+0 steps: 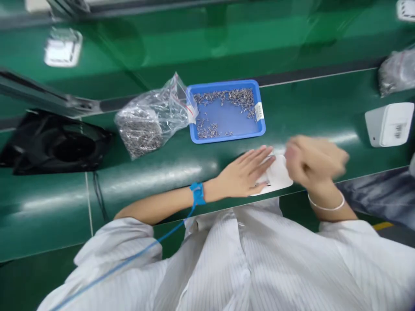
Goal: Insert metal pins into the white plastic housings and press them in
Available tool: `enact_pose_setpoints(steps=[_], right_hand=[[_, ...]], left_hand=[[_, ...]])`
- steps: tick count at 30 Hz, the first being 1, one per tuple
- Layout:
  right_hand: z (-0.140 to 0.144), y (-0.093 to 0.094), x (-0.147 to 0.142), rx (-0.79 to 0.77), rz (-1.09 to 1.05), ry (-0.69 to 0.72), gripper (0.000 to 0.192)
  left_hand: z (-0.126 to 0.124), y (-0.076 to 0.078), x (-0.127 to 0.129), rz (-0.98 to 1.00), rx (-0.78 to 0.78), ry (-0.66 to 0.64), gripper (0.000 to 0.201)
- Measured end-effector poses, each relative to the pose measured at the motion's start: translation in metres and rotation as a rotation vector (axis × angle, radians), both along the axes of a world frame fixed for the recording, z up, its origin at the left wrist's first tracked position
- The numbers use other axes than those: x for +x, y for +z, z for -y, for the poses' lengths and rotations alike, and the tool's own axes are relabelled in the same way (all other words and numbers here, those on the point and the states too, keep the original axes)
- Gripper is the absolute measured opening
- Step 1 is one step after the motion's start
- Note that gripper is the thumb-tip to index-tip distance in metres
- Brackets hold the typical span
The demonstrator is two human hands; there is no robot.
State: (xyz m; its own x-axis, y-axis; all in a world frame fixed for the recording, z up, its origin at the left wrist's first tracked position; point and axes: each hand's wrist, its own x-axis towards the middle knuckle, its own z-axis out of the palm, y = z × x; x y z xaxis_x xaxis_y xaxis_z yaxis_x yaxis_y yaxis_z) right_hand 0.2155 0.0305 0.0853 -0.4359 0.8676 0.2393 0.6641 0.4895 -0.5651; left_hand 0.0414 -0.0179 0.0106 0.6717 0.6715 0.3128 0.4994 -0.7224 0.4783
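Observation:
A white plastic housing [281,176] with rounded corners lies near the front edge of the green bench. My left hand [241,172] rests flat across its left part, fingers stretched out, covering much of it. A blue wrist strap with a cord is around my left wrist. My right hand [314,162] is closed in a fist at the right end of the housing, smeared by motion; I see nothing in it. Whether the fist touches the housing I cannot tell. Just behind stands a blue tray [227,139] with many small screws [241,98] in it.
A clear bag of screws [141,131] leans against the tray's left side. Farther left lies a black fan [61,144]. At the right are another white housing [391,125] and a plastic bag [398,71]. White units [63,48] lie behind the bench rail. Someone's sleeve [379,194] shows at right.

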Motion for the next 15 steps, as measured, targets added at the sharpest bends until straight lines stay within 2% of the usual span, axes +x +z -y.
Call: enact_pose_setpoints(steps=[1, 3, 5, 7, 11, 13, 15], right_hand=[[-0.020, 0.001, -0.006, 0.011, 0.032, 0.004, 0.040], [-0.056, -0.001, -0.020, -0.017, 0.239, 0.057, 0.025], [-0.084, -0.007, -0.033, -0.041, 0.454, 0.066, 0.035], [-0.101, -0.014, -0.041, -0.045, 0.586, 0.079, 0.040], [-0.113, -0.027, -0.048, -0.062, 0.687, 0.151, 0.032], [-0.114, -0.031, -0.050, -0.047, 0.697, 0.165, 0.034], [-0.113, -0.034, -0.051, -0.014, 0.698, 0.177, 0.036]], left_hand=[[0.002, 0.000, 0.008, -0.004, 0.027, 0.026, 0.082], [0.006, -0.003, 0.025, -0.034, 0.033, 0.091, 0.101], [0.009, -0.008, 0.035, -0.062, -0.005, 0.109, 0.106], [0.013, -0.010, 0.037, -0.052, -0.033, 0.095, 0.103], [0.026, 0.000, 0.016, -0.027, -0.059, 0.090, 0.108], [0.033, 0.011, -0.001, 0.010, -0.017, 0.055, 0.109], [0.031, 0.022, -0.019, 0.098, 0.069, 0.077, 0.111]])
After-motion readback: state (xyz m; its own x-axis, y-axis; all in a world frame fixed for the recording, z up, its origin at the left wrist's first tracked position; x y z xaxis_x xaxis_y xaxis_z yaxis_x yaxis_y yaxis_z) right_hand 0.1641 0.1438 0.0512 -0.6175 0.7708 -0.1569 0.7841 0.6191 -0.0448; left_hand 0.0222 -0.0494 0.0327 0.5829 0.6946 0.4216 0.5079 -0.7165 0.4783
